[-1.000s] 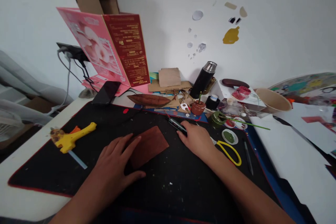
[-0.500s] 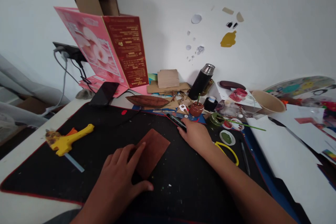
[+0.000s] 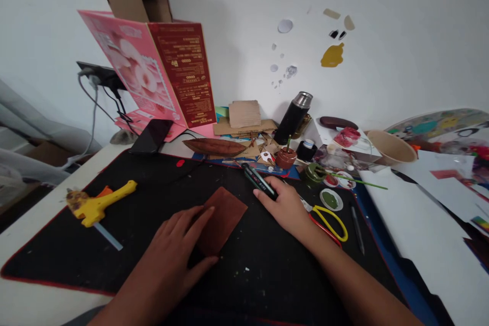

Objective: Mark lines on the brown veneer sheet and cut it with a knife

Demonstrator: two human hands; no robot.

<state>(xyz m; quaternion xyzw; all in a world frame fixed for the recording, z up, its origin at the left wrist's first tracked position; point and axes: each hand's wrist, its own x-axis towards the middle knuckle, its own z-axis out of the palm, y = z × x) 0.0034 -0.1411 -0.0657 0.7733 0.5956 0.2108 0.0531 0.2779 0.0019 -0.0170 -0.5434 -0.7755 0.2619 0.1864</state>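
Observation:
A reddish-brown rectangular piece [image 3: 224,216], like painted card, lies flat on the black mat [image 3: 260,285]. My left hand [image 3: 183,249] rests at its left edge, fingers stretched out and the index fingertip on it; part of the piece is hidden beneath. My right hand [image 3: 288,204] is closed around a dark utility knife [image 3: 256,179], held just above the mat to the right of the piece and pointing away to the upper left. Scissors [image 3: 331,219] with yellow and red handles lie beside my right wrist, partly covered by the forearm.
To the left lies a yellow glue gun [image 3: 100,206], near a black phone [image 3: 152,136]. Along the back stand a brown leaf-shaped piece [image 3: 216,147], paint jars [image 3: 286,158] and a black thermos [image 3: 293,119]. A lid of green paint [image 3: 330,199] and a pen [image 3: 357,229] lie right.
My right hand has lifted the utility knife a little and turned it, showing more of its side. The scissors' red handle now shows. My left hand has shifted slightly toward the left.

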